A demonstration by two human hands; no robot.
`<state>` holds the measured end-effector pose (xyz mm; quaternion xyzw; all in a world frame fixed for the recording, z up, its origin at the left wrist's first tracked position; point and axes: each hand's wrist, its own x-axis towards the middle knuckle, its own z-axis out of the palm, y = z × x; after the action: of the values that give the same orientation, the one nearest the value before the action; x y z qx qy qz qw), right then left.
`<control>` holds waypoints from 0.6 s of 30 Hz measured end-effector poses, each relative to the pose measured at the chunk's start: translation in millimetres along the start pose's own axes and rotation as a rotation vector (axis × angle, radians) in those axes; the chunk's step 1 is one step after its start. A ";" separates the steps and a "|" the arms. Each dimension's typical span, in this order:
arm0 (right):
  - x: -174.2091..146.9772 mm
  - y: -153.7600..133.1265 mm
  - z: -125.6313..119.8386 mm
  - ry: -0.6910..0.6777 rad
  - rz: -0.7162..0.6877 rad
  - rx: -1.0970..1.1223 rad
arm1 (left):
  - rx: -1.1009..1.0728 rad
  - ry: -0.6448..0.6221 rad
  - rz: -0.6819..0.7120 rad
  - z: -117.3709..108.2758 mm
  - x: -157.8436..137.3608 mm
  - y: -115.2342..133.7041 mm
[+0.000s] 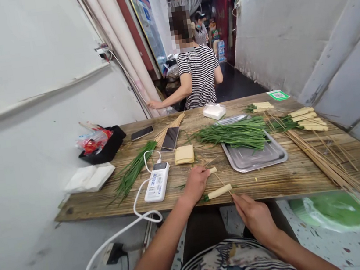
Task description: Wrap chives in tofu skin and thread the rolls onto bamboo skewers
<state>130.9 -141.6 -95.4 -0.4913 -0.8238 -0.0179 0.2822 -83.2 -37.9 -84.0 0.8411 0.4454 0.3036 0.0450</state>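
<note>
Tofu-skin roll (219, 191) with green at its left end lies near the middle of the front edge of the table (273, 187), close to a thin skewer (220, 179); whether the skewer pierces it, I cannot tell. The right hand (255, 216) has its fingers closed around the skewer's near end; the left hand (196, 185) pinches a second roll (213, 170) just beyond. Toward the back edge, green chives (236, 134) lie across a metal tray (252, 159).

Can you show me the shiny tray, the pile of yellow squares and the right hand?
Shiny tray (252, 159): head view, on its bare metal bottom.
Pile of yellow squares (184, 154): head view, middle of the top square.
Right hand (255, 214): head view, back of the hand.
</note>
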 end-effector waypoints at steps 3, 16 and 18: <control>2.2 -0.4 -2.0 -0.008 -0.005 -0.024 | -0.023 -0.009 -0.010 0.5 -0.2 -0.3; 10.7 -4.9 -6.7 -0.122 0.078 0.082 | -0.004 0.007 0.018 1.7 -0.7 -3.9; 11.3 -5.4 -7.1 -0.141 0.091 0.082 | -0.008 0.008 0.022 1.3 -0.3 -3.8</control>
<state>125.6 -137.6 -82.7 -0.5162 -0.8186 0.0633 0.2438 -85.4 -35.6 -86.5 0.8444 0.4353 0.3093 0.0432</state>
